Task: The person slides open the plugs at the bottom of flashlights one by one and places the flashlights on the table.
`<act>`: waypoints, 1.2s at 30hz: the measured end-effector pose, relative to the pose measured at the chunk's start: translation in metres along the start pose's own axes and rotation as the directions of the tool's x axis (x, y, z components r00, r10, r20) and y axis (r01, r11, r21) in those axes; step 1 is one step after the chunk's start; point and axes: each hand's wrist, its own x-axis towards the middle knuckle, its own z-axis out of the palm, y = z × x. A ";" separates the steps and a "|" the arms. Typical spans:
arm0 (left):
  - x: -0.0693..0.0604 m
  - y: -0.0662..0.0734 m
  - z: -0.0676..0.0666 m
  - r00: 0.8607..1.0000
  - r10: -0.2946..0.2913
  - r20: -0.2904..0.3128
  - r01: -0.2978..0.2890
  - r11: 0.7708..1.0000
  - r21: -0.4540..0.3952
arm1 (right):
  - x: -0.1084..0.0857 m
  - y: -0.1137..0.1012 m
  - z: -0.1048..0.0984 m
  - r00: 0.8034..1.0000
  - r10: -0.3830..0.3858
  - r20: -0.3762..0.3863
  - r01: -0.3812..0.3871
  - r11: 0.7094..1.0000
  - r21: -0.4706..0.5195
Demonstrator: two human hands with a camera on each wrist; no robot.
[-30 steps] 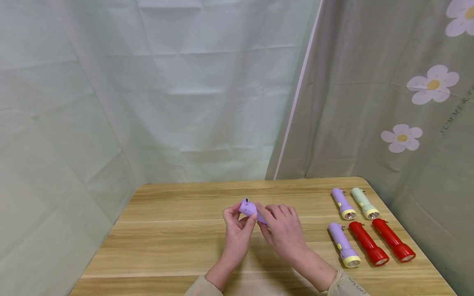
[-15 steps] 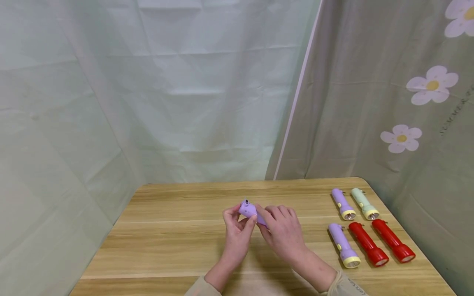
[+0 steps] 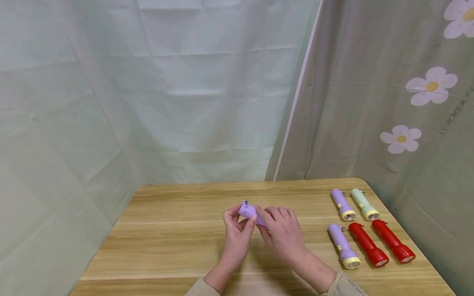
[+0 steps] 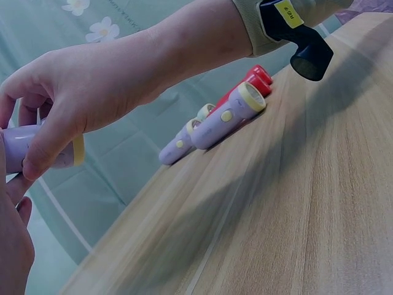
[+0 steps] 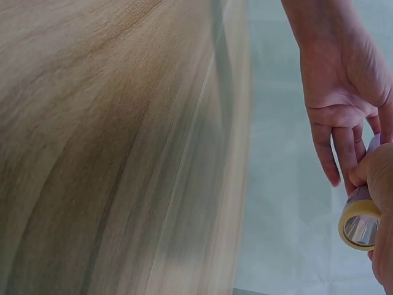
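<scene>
A purple flashlight (image 3: 247, 210) with a yellow head ring is held above the middle of the wooden table by both hands. My left hand (image 3: 237, 240) pinches its tail end between thumb and fingers, beside a small loop tab. Around the head end my right hand (image 3: 284, 232) is curled, covering much of it in the head view. In the right wrist view the flashlight's lens and yellow ring (image 5: 341, 226) show below the right hand (image 5: 382, 184). The left wrist view catches the right thumb pressed along the purple barrel (image 4: 18, 144).
On the right of the table (image 3: 166, 234) lie several flashlights: a purple one (image 3: 341, 201) and a pale green one (image 3: 364, 201) behind, another purple one (image 3: 341, 242) and two red ones, left (image 3: 366, 242) and right (image 3: 392, 239), in front. Curtains (image 3: 207, 102) hang behind the table.
</scene>
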 end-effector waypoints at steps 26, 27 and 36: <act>-0.001 -0.001 -0.002 1.000 0.019 0.017 -0.018 1.000 -0.002 | -0.001 -0.001 -0.001 1.000 0.005 0.027 -0.005 1.000 -0.008; -0.001 -0.001 -0.002 1.000 0.019 0.017 -0.019 1.000 -0.003 | -0.001 -0.001 -0.001 1.000 0.006 0.028 -0.006 1.000 -0.008; -0.001 -0.002 -0.002 1.000 0.014 0.020 -0.014 1.000 0.005 | -0.001 -0.001 0.000 1.000 0.005 0.027 -0.005 1.000 -0.010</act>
